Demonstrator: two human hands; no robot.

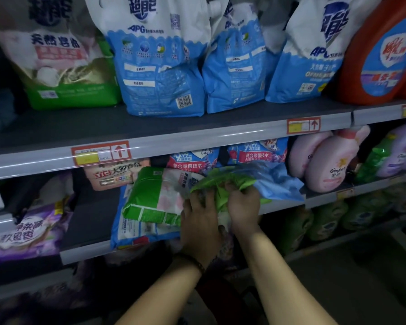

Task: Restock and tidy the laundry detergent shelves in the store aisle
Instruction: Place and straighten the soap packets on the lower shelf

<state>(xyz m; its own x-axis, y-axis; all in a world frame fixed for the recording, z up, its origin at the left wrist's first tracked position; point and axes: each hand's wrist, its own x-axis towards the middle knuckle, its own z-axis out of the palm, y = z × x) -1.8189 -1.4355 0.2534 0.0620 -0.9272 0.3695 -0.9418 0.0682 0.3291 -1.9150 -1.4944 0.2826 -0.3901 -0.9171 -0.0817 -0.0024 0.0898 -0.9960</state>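
Fingers [193, 202] of the left hand [201, 221] and right hand [243, 205] are curled round a green pouch [220, 180] at the front edge of the shelf [92, 252]; overhanging bags [131, 231] could be dragged off.

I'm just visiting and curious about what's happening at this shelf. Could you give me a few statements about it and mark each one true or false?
1. Both the left hand and the right hand hold a crumpled green pouch at the middle shelf. True.
2. The red bottle stands at the left end of the upper shelf. False: it stands at the right end, and a green-and-white pouch is at the left.
3. Three blue-and-white pouches stand on the upper shelf. True.
4. The pink bottles sit on the upper shelf. False: they are on the middle shelf, right of the hands.
5. A bracelet circles the left wrist. True.
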